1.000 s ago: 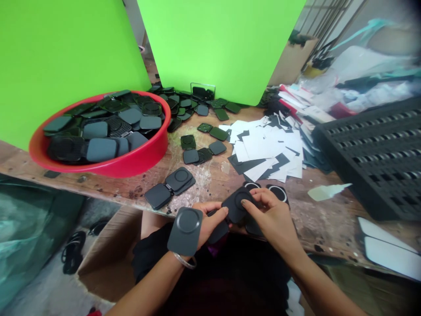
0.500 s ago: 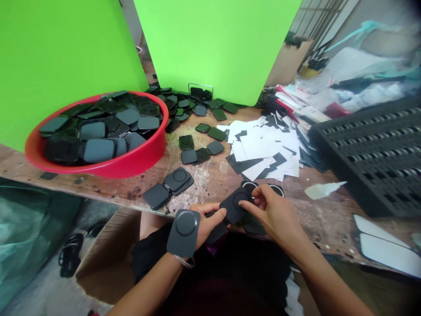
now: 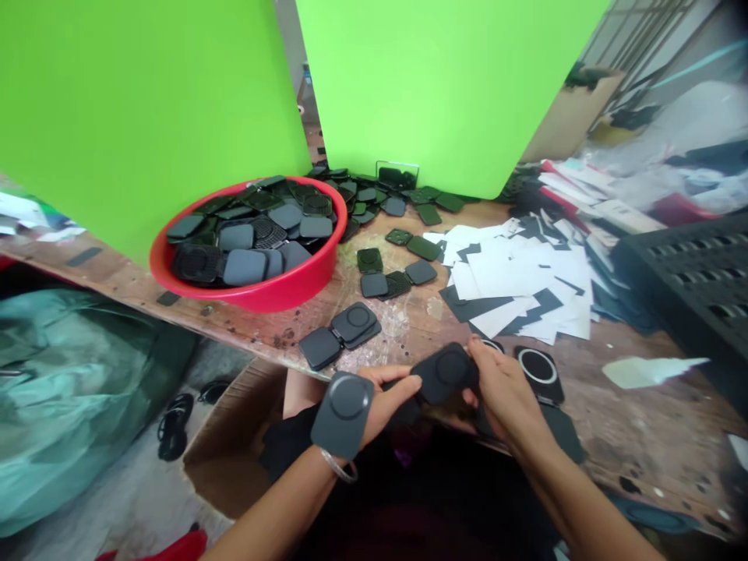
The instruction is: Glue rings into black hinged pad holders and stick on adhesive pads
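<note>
Both my hands hold one dark grey folding pad set at the table's near edge. My left hand point(image 3: 382, 397) grips its left side, and one square panel with a round ring point(image 3: 344, 403) hangs over the back of that hand. My right hand point(image 3: 503, 389) pinches the middle panel point(image 3: 445, 372) from the right. A black pad with a white ring point(image 3: 538, 368) lies on the table just right of my right hand.
A red basin point(image 3: 257, 294) full of dark square pads stands at the left. Loose pads point(image 3: 390, 274) and a folded pad pair point(image 3: 340, 333) lie mid-table. White and black paper sheets point(image 3: 526, 280) spread right. A black slotted crate point(image 3: 695, 280) sits far right. A cardboard box point(image 3: 234, 452) is below the table.
The view has swung left, so everything sits further right in frame. My right hand slid from on top of the middle panel to its right edge. My left hand keeps its grip.
</note>
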Motion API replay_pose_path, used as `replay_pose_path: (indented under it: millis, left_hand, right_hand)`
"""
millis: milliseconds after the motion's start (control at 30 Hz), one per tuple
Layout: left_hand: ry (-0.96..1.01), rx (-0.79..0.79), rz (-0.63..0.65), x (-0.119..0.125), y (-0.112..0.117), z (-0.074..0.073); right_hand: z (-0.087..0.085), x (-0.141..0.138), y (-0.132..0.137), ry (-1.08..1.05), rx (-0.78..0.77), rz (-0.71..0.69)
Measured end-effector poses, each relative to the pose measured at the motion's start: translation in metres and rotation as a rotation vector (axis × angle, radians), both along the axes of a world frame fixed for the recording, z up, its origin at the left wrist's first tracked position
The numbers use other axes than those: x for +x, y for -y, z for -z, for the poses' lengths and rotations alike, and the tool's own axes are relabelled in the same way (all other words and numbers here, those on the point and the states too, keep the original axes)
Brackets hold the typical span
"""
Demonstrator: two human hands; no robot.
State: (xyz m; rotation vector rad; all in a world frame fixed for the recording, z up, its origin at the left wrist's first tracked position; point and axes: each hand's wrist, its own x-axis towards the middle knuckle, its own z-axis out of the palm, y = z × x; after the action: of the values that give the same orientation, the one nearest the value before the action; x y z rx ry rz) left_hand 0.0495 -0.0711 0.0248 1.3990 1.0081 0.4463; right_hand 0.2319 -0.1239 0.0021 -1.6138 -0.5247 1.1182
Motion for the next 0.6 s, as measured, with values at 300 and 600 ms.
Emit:
replay_pose_path:
  millis: [300, 600]
  left_hand:
    - [-0.351, 0.53, -0.383, -0.06, -0.077, 0.003]
    - [-0.577, 0.925, -0.199, -0.067, -0.097, 0.019]
  right_hand:
    - [0.002, 0.032, 0.009, 0.223, 0.082, -0.028]
    - [-0.01, 0.082, 0.019, 0.671, 0.049, 0.021]
